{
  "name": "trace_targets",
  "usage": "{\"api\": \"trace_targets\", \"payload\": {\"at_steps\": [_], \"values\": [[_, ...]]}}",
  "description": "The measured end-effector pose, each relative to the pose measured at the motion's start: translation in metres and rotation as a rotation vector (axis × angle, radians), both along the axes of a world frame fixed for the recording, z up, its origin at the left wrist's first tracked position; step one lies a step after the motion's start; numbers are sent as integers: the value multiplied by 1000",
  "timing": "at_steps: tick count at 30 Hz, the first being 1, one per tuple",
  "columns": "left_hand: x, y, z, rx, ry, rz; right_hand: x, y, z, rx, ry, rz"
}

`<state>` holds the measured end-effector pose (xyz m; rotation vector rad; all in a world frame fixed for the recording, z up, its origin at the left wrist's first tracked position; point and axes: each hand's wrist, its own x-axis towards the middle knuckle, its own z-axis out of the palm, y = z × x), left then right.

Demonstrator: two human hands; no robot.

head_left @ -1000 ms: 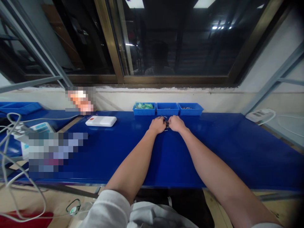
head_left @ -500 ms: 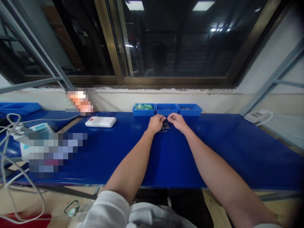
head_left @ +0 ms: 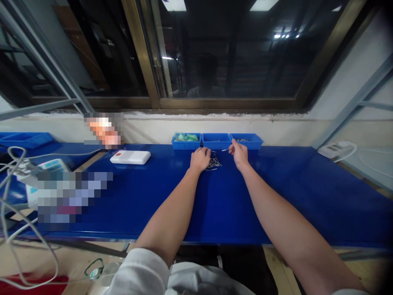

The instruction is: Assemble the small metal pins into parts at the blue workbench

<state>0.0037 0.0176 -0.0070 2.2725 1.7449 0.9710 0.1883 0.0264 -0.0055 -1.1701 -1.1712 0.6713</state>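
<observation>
My right hand pinches a small thin metal piece, whose pale end sticks out to the left in front of the bins. Beside a loose pile of thin metal pieces, my left hand is closed, its fingertips curled together. What those fingers hold, if anything, is too small to make out. Behind the hands stand a blue bin with green and white packets, a middle blue bin and a right blue bin with some small dark pieces in it.
Left of my arms, a white box-shaped device lies on the blue table. Tangled white cables and a pixelated patch are farther left. A white power strip lies at the far right. Windows rise behind the bins.
My right hand has moved right and away from the left hand, with a thin metal piece now showing in its pinch. The left hand has stayed nearly in place.
</observation>
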Motion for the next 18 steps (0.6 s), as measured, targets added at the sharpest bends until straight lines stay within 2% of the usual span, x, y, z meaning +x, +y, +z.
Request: {"api": "trace_targets", "payload": {"at_steps": [3,7,9,13,18], "values": [[0,1,0,-34,18,12,9,7,2,68,196,-104],[1,0,0,-72,21,10,20,10,3,3,300,-26],[0,1,0,-79,15,9,22,10,2,-29,266,-53],[0,0,0,-105,-2,-16,16,6,0,30,-16,-191],[6,-10,4,-182,152,-225,-2,-8,2,-49,-557,-18]]}}
